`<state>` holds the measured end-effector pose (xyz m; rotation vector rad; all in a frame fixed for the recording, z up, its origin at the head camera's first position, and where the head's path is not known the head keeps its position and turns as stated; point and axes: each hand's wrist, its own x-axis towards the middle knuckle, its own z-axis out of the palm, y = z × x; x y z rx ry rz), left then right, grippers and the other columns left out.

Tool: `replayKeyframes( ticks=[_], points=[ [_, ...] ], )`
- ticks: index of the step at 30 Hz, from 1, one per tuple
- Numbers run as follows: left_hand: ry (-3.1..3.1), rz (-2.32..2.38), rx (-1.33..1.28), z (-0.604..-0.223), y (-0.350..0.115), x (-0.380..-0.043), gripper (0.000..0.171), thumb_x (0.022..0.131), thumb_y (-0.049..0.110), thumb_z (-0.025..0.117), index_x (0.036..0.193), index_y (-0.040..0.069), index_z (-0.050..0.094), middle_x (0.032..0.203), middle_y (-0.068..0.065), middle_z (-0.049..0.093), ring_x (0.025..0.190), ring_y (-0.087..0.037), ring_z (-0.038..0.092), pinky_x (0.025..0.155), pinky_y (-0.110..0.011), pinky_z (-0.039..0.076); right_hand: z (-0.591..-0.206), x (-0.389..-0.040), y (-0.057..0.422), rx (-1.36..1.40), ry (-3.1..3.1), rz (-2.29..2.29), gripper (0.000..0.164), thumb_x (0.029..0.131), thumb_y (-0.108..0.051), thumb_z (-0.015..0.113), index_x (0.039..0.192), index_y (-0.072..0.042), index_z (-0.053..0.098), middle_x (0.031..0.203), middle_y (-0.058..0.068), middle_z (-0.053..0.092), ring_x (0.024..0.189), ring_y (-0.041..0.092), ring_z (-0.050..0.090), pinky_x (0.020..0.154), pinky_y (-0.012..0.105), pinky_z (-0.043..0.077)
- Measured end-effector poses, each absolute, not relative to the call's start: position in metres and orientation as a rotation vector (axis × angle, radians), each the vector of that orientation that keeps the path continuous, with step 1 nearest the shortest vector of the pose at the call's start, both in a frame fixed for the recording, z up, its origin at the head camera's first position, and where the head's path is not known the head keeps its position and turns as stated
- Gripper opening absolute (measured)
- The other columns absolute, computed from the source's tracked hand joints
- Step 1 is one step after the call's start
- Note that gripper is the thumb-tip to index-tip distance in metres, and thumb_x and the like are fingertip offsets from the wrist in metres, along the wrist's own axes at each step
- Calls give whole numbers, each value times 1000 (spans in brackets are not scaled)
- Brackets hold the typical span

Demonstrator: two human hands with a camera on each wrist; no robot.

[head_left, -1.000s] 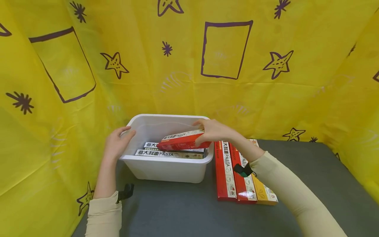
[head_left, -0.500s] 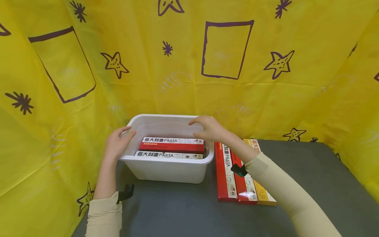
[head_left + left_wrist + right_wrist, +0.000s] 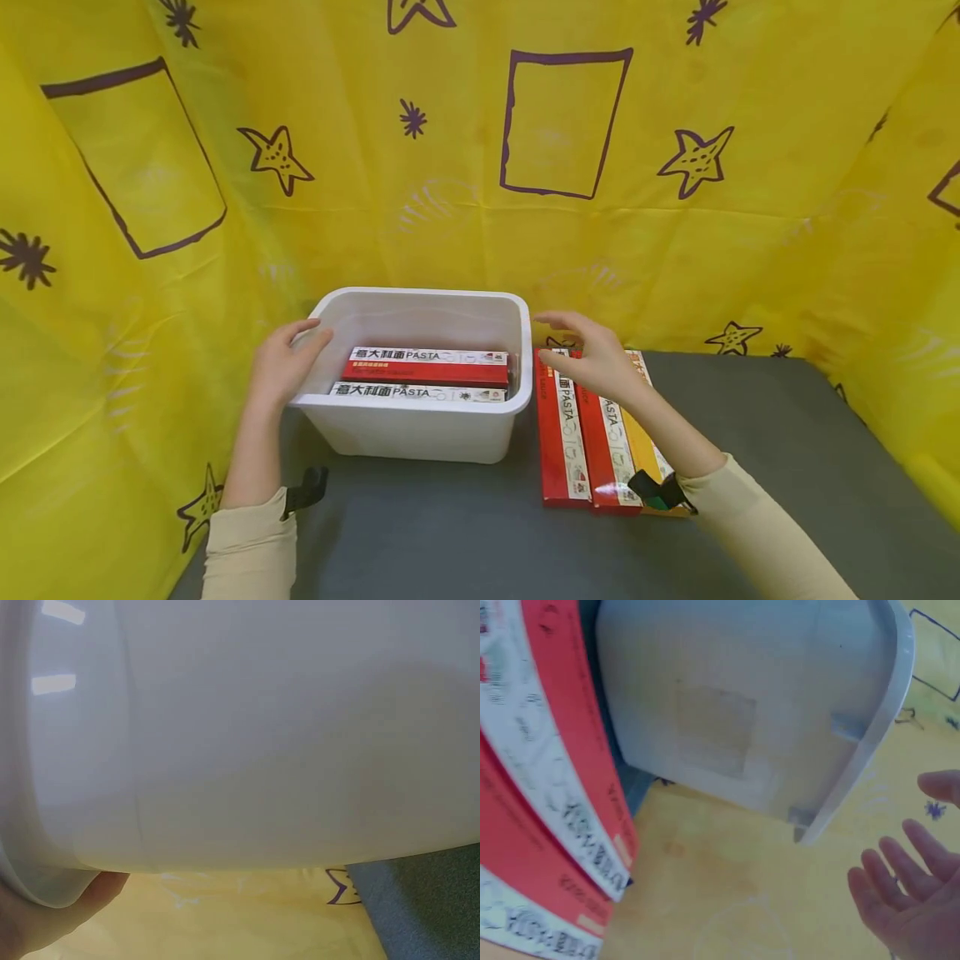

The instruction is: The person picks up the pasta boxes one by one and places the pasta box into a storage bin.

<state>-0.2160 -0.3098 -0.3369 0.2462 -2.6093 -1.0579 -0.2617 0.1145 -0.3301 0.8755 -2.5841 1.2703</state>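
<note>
A white plastic storage bin [image 3: 412, 435] stands left of centre on the table. Inside lie pasta boxes: a red-and-white one [image 3: 426, 371] behind another whose white label [image 3: 420, 393] shows. My left hand [image 3: 283, 362] holds the bin's left rim, thumb over the edge; the left wrist view shows the bin's outer wall [image 3: 240, 735] and part of the hand [image 3: 67, 911] at the rim. My right hand [image 3: 592, 358] has fingers spread and holds nothing, above the far ends of two red pasta boxes [image 3: 561, 450] [image 3: 611, 454] right of the bin. Its fingers [image 3: 915, 881] show apart from the bin.
A yellow pasta box [image 3: 651, 450] lies beside the red ones, partly hidden by my right arm. The dark grey table [image 3: 442, 533] extends in front and to the right. Yellow patterned cloth [image 3: 480, 167] hangs behind and at both sides.
My right hand let go of the red pasta box, which now lies in the bin, and moved right, out over the boxes on the table. My left hand stayed at the rim.
</note>
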Motion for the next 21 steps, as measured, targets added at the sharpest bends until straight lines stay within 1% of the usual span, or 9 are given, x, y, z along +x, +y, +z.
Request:
replayKeyframes(
  ticks=[6,12,16,21],
  points=[
    [-2628,-1046,251,-335,-309,-215,62,97,47,52,138,0,52,142,-28,45,132,-47,37,107,-60,28,-350,-243,146,761,-2646,1330,51,89,-18,72,136,-12,54,134,9,56,121,33,52,100,54,44],
    [-2637,-1052,260,-333,-310,-214,64,97,48,52,139,1,51,144,-28,43,133,-47,36,107,-61,28,-377,-226,173,633,-2719,1327,55,90,-22,70,141,-12,49,139,14,51,124,35,49,100,57,43],
    [-2646,-1055,274,-332,-310,-215,65,97,49,51,140,1,50,145,-27,42,134,-47,35,107,-62,27,-390,-219,185,549,-2745,1366,55,91,-21,69,141,-12,49,140,16,50,124,38,49,100,58,42],
    [-2649,-1059,280,-334,-309,-215,65,97,50,51,140,1,50,145,-27,42,134,-47,35,107,-62,27,-400,-211,199,479,-2752,1382,55,90,-19,69,140,-8,49,138,21,50,123,40,49,99,58,42]
  ],
)
